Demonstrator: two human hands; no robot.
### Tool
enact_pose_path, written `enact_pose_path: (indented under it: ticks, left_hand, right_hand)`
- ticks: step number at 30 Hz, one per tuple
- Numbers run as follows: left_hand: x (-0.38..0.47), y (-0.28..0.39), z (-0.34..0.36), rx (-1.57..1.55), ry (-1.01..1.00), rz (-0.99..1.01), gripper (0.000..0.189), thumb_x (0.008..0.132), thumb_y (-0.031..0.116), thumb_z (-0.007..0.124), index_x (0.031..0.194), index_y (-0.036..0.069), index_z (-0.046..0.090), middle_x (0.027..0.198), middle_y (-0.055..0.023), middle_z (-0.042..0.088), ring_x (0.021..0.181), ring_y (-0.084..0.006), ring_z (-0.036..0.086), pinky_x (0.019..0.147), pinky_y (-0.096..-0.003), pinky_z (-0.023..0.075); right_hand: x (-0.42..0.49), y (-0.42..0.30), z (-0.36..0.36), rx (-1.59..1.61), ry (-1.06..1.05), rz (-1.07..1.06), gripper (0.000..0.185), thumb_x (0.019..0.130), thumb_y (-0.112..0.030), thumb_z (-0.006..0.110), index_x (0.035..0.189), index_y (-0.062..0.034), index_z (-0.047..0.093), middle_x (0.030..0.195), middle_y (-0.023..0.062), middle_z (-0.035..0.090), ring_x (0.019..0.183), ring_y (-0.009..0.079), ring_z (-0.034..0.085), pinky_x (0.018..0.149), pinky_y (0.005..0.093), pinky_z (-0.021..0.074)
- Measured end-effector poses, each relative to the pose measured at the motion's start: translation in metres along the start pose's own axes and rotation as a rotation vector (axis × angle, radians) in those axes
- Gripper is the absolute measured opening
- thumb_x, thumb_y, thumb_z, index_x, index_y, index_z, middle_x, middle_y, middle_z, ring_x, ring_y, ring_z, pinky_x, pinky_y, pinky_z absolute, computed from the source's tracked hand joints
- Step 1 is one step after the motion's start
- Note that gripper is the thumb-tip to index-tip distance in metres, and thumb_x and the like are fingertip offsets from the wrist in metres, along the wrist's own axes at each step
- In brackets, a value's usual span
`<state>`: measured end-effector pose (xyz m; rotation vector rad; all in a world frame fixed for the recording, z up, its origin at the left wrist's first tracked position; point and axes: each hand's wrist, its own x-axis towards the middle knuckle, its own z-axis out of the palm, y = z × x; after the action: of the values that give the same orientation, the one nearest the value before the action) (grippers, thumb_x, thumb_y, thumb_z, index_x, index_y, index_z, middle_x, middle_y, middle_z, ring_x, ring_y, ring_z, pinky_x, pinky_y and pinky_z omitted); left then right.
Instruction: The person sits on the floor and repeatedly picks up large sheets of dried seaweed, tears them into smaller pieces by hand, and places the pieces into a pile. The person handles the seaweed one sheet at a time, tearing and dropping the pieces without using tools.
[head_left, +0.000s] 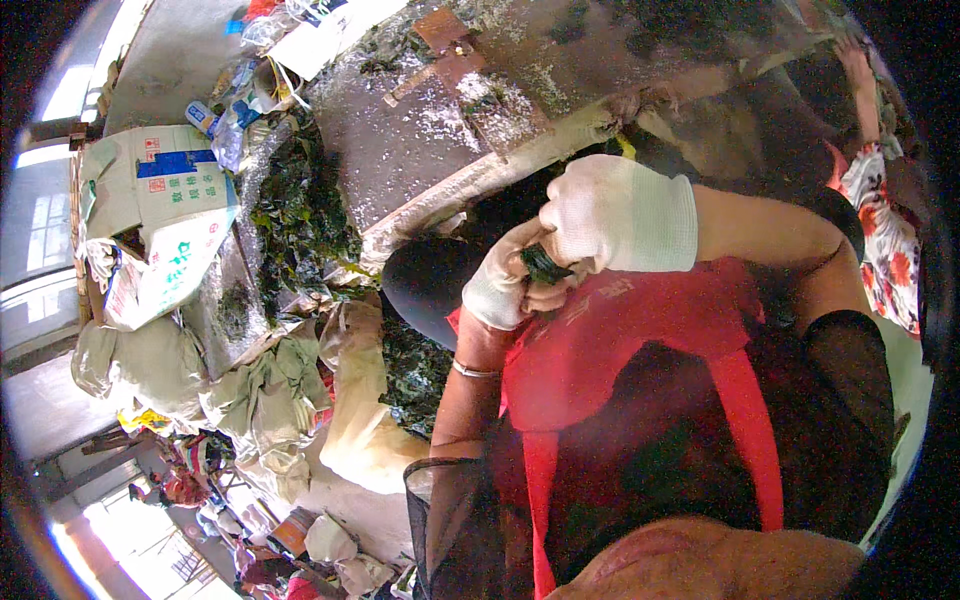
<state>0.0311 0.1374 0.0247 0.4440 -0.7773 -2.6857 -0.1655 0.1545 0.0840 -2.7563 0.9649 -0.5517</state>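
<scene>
My left hand (511, 279), in a white knit glove and with a bracelet on its wrist, has its fingers curled around a small dark green bundle (544, 264), which looks like folded seaweed. Against it is my right hand (611, 214), also in a white glove, its fingers bent in at the bundle's upper side. Whether the right fingers pinch part of the bundle is hidden. Both hands are over the top of a red apron (600, 330), in front of my chest. A heap of wet dark green seaweed-like leaves (296, 217) lies left of the hands.
Beyond my hands stands a worn table (375, 161) with white grains and a rusty metal piece (480, 90). Left are a cardboard box (180, 180), plastic bags and full sacks (150, 360). More dark leaves (412, 367) lie beside my left arm. Another person's arm (862, 90) shows at far right.
</scene>
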Motion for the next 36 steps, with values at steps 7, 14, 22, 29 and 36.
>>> enact_pose_path:
  ticks: [7,14,22,29,36]
  left_hand:
    - [0.015,-0.019,-0.012,-0.288,0.214,0.119,0.043,0.083,0.049,0.061,0.105,0.014,0.051,0.068,0.0011,0.048,0.041,-0.0054,0.028,0.037,-0.0201,0.0208]
    - [0.034,-0.009,-0.002,0.435,0.683,0.814,0.018,0.087,0.013,0.058,0.100,0.004,0.050,0.083,-0.0038,0.054,0.072,-0.0098,0.053,0.056,-0.0223,0.0449]
    - [0.018,0.027,0.004,0.741,0.441,0.435,0.054,0.088,0.004,0.049,0.139,0.004,0.035,0.099,-0.0070,0.062,0.059,-0.0084,0.051,0.053,-0.0224,0.0443]
    - [0.025,0.009,-0.001,1.085,0.657,0.495,0.050,0.090,0.022,0.049,0.134,0.003,0.038,0.092,-0.0121,0.062,0.066,-0.0144,0.059,0.060,-0.0277,0.0498]
    - [0.024,0.009,0.013,0.154,0.398,0.271,0.075,0.089,0.068,0.026,0.126,0.006,0.044,0.065,0.0011,0.048,0.046,-0.0066,0.036,0.041,-0.0217,0.0245]
  right_hand:
    - [0.019,0.015,0.010,-0.184,0.471,0.185,0.015,0.053,-0.018,0.067,0.066,-0.0106,0.063,0.088,0.0033,0.058,0.096,0.0240,0.053,0.093,0.0453,0.0431]
    - [0.010,0.024,0.034,-0.008,0.493,0.359,0.022,0.056,-0.017,0.071,0.076,-0.0092,0.066,0.098,0.0040,0.060,0.099,0.0266,0.054,0.093,0.0407,0.0426]
    - [0.006,0.009,0.045,0.860,0.439,0.533,0.019,0.066,-0.004,0.067,0.084,0.0016,0.063,0.107,0.0112,0.059,0.105,0.0278,0.055,0.088,0.0301,0.0440]
    - [0.011,0.009,0.041,0.185,0.608,0.339,0.019,0.059,-0.006,0.073,0.071,-0.0057,0.057,0.107,0.0074,0.056,0.106,0.0336,0.052,0.093,0.0442,0.0412]
    - [0.009,0.013,0.043,1.350,0.755,0.605,0.026,0.087,-0.003,0.055,0.112,-0.0014,0.056,0.110,0.0061,0.060,0.102,0.0170,0.057,0.086,0.0311,0.0468]
